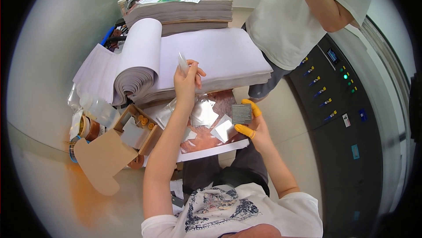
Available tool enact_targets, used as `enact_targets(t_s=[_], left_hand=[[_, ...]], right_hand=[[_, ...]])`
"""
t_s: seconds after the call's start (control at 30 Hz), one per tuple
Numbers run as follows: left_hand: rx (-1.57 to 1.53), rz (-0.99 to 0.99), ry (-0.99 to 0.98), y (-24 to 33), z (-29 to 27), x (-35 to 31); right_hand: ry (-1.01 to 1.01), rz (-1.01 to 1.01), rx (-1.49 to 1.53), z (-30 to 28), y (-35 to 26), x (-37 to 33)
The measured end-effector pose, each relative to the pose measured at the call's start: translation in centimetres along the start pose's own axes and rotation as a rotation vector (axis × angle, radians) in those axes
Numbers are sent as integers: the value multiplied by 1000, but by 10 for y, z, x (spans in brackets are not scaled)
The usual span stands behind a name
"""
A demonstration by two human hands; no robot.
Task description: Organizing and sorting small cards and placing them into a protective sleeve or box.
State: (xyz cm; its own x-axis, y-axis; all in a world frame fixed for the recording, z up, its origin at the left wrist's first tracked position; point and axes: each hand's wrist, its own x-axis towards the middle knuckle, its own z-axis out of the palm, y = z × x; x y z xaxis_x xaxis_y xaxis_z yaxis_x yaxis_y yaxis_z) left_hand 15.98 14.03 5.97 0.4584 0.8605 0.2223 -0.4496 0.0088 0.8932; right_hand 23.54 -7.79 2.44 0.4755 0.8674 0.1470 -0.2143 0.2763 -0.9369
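My left hand (189, 79) is raised over the near edge of a thick stack of white sheets (211, 55). Its fingers are closed on a slim, translucent whitish piece (182, 63) that points up; its kind is unclear. My right hand (255, 121), with yellow finger cots on the thumb and a finger, grips a grey ribbed square block (241, 114) by its right side. Below the hands, shiny silvery square sheets (205, 112) lie on a reddish-brown patterned surface (198, 145), one of them (224, 129) just left of the block.
To the left stand an open cardboard box (147, 143) with yellow finger cots, a translucent bottle (99, 108) and a roll of white sheets (138, 58). More paper stacks (189, 11) rise behind. A person in a white shirt (285, 22) stands at the far right, near a black control panel (343, 106).
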Motion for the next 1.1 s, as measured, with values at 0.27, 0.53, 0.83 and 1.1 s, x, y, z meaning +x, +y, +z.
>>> enact_targets(t_s=[0.27,0.53,0.83,1.1], left_hand=[[-46,-91,-47,-2,-1,-2],[-369,-421,-309,6,10,-11],[-256,-761,-631,-9,24,-39],[-183,-780,-714,-5,33,-48]], right_hand=[[-8,67,224,23,6,23],[295,-211,288,10,6,25],[510,-358,-165,-13,-5,18],[531,-434,-83,-9,-19,9]])
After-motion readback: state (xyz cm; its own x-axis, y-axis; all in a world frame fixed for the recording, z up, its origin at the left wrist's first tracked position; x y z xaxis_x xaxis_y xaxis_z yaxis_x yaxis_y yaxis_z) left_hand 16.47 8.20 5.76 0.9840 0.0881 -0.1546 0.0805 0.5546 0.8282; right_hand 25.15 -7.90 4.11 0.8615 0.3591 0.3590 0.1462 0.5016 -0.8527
